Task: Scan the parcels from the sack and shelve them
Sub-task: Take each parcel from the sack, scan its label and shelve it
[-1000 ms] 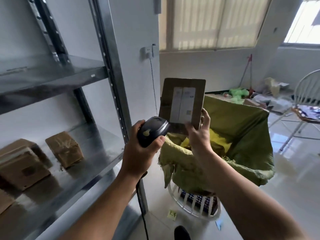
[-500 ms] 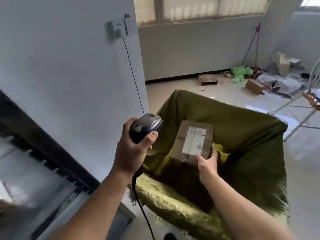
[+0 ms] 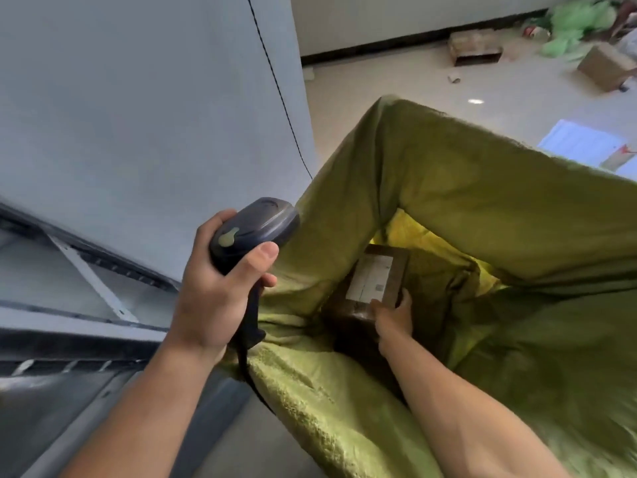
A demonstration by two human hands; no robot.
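The right hand (image 3: 393,315) now reaches deep inside the green sack (image 3: 482,188). It grips the near edge of a brown parcel (image 3: 398,270), with the thumb on the top and the fingers curled under it. The parcel lies low in the sack, between the folds of the cloth, and its white label (image 3: 368,277) faces up. One second ago this same hand held the parcel high above the sack, upright, with the label turned to the camera and just in front of the scanner. Half a second ago the parcel was lower, at the mouth of the sack. Now it is well below the rim, in the shadow.

The left hand (image 3: 213,291) is closed around the handle of the dark scanner (image 3: 255,229), as in both earlier pictures, and the thumb rests on the side of the head. The scanner stays above the left rim of the sack, well apart from the parcel. Its black cord (image 3: 244,357) hangs down from the handle.

The camera looks much more downward than before. The shelf with brown parcels, seen one second ago, is out of view; only the grey metal frame (image 3: 86,298) of the rack shows at the left, under the pale wall (image 3: 138,98). On the floor (image 3: 379,81) behind the sack lie two cardboard boxes (image 3: 475,48) and some green plastic (image 3: 579,22).
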